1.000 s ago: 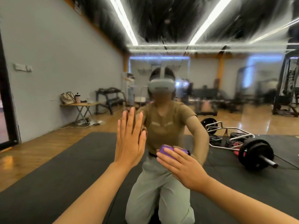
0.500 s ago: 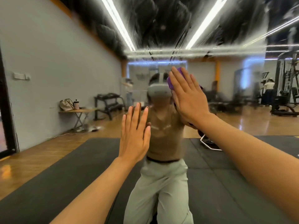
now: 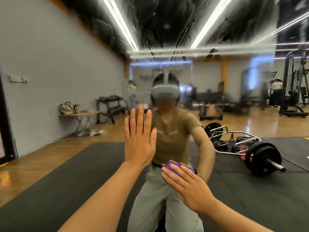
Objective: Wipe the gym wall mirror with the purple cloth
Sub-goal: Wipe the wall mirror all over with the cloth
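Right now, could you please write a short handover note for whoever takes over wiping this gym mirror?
Left hand: open, flat on the mirror, bracing.
Right hand: flat, pressing the purple cloth to the glass low in the middle, at the reflected waist.
Done: cannot be judged; streaks show across the upper glass.
Left: keep wiping, especially the streaked top, then the sides.

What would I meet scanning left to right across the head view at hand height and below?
Folding table with a bag, reflected in the mirror → left hand flat on the glass → purple cloth under the right hand → loaded barbell in the reflection.
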`<state>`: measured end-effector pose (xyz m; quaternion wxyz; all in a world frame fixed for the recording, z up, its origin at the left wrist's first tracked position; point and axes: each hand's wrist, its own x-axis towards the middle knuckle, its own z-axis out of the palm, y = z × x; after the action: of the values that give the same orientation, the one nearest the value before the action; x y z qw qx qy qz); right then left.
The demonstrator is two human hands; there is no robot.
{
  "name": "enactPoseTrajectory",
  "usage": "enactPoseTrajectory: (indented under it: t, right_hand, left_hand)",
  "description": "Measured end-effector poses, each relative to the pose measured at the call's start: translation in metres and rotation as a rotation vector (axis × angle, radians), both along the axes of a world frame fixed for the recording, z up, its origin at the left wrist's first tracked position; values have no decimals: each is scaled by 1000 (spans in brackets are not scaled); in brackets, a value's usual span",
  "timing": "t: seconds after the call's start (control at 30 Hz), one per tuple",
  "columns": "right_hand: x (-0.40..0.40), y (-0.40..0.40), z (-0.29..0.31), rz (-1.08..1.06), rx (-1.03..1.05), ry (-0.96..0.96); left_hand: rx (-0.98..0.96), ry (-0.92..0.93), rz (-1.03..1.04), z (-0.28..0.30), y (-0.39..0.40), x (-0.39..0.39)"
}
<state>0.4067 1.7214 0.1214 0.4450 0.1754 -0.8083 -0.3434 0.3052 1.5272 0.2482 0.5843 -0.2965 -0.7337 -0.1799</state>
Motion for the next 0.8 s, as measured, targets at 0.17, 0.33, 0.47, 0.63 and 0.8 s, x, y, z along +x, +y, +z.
enactPoseTrajectory:
  t: [0.17,0.33,0.47,0.63,0.8]
  right_hand:
    - [-3,-2,75,97,-92,57]
    - [-15,-12,198,107,-404,330]
    - [-21,-35,188,168,-652,424]
    - [-16,-45,52,154,-484,190]
    - [-5,-29,-21,17,-299,60]
  left_hand:
    - [-12,21,12,-2,0,0]
    - [-9,36,26,-1,1,0]
    - [6,58,35,-2,2,-3]
    - [35,85,26,-4,5,-6]
    - [49,102,15,-4,5,-7]
